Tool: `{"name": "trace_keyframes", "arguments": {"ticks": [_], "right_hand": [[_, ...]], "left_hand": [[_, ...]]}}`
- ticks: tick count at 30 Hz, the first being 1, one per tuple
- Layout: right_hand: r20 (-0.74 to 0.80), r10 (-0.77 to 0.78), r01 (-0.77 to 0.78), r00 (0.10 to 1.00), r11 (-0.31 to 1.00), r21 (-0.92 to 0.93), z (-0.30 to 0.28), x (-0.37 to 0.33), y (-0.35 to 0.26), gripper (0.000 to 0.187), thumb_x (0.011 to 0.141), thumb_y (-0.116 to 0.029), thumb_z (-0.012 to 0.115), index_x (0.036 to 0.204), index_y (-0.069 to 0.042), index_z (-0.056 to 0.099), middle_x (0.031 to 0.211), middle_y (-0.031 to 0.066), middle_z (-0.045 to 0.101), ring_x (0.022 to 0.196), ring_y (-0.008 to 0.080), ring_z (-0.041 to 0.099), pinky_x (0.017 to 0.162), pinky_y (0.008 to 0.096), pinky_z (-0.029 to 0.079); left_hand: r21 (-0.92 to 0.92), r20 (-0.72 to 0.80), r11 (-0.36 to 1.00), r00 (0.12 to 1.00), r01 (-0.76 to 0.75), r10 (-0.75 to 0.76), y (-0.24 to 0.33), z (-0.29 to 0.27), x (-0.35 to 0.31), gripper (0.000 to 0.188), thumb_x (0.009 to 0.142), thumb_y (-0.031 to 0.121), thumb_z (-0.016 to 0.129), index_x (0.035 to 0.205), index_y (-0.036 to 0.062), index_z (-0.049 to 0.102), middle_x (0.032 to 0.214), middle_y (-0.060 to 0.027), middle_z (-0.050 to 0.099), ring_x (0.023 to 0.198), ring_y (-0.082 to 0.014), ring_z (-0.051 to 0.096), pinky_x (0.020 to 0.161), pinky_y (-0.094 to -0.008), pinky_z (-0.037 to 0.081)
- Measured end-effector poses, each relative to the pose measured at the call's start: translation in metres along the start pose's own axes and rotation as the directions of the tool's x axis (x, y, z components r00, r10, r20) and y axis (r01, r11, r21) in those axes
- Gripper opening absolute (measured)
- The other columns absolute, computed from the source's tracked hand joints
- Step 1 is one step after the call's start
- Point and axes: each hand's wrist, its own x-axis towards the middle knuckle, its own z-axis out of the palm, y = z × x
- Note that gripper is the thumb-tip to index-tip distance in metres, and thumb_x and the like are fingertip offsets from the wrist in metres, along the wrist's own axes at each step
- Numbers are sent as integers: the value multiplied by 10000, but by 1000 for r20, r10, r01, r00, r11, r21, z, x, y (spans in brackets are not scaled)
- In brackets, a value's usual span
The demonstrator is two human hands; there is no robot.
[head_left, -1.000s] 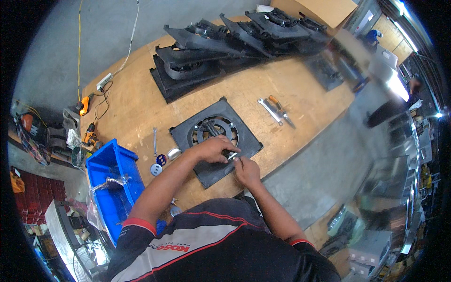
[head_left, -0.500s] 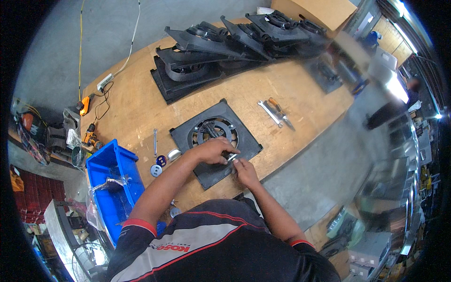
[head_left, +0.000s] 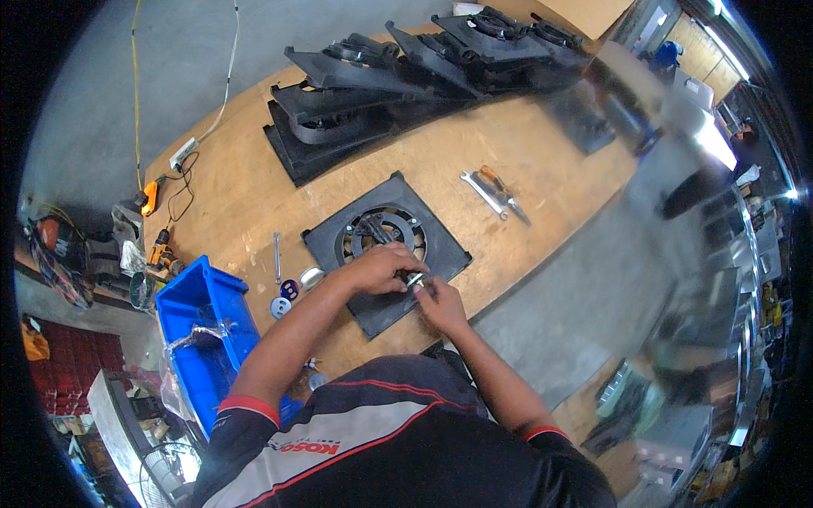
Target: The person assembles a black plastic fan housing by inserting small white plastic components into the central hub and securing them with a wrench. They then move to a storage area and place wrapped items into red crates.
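Note:
My left hand point(head_left: 381, 269) reaches over a black square panel point(head_left: 334, 244) with a round slotted opening in its middle. Its fingers are closed on a small silvery metal fitting point(head_left: 414, 280), whose exact kind is too small to make out. The fingertips of my right hand point(head_left: 441, 306) pinch the lower end of the same fitting. Both hands sit above the panel's near right part. Beyond my left fingers a dark, thick-looking piece point(head_left: 373, 227) lies across the opening, partly hidden by my hand.
Black panels point(head_left: 339, 102) lie stacked at the back. A wrench point(head_left: 484, 196) and an orange-handled tool point(head_left: 495, 179) lie right; another wrench point(head_left: 277, 258) and small discs point(head_left: 280, 306) lie left. A blue bin point(head_left: 182, 292), a drill point(head_left: 160, 251) and a power strip point(head_left: 182, 153) are further left.
My right fingers have shifted slightly up and left around the fitting, and more of its silvery top shows. The whole view has shifted a little; the panel lies in the same place.

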Motion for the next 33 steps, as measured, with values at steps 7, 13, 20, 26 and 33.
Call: {"name": "trace_keyframes", "arguments": {"ticks": [7, 13, 20, 26, 33], "right_hand": [[324, 323, -442, 889, 788, 429, -3, 10, 12, 357, 990, -332, 555, 932, 7, 650, 692, 108, 638, 617, 229, 616, 595, 372, 477], [-79, -24, 27, 997, 999, 39, 8, -4, 1, 388, 989, -355, 551, 972, 22, 642, 742, 140, 658, 670, 248, 640, 654, 384, 505], [40, 61, -62, 997, 998, 15, 5, 2, 13, 363, 995, -356, 551, 971, 2, 612, 784, 129, 654, 709, 217, 632, 646, 372, 496], [312, 283, -399, 907, 816, 419, -2, 9, 14, 353, 993, -351, 558, 992, 0, 582, 756, 103, 627, 692, 219, 606, 634, 400, 483], [150, 117, -118, 982, 993, -5, 0, 8, -1, 275, 1001, -276, 548, 959, -7, 591, 771, 56, 600, 707, 166, 562, 658, 332, 461]], "left_hand": [[15, 40, 1000, 999, 27, -28, 1, -2, 2, 588, 697, 119, 799, 1264, 141, 644, 1240, -66, 648, 1179, -309, 554, 1035, -438, 423], [3, 26, 999, 998, 52, -52, 2, -1, 2, 584, 683, 96, 784, 1249, 168, 661, 1177, -98, 653, 1159, -314, 559, 1020, -432, 438], [-26, 18, 999, 1000, 22, -22, -1, -1, 2, 582, 680, 105, 791, 1245, 161, 664, 1168, -98, 656, 1150, -321, 562, 1018, -431, 441], [-14, 49, 1000, 999, 24, -23, 1, -3, 6, 593, 686, 106, 797, 1259, 143, 649, 1203, -93, 653, 1165, -321, 560, 1033, -436, 428], [-47, 2, 999, 1000, 16, -16, 1, -4, -2, 596, 680, 115, 797, 1258, 138, 655, 1187, -102, 660, 1150, -322, 563, 1027, -430, 434]]}}
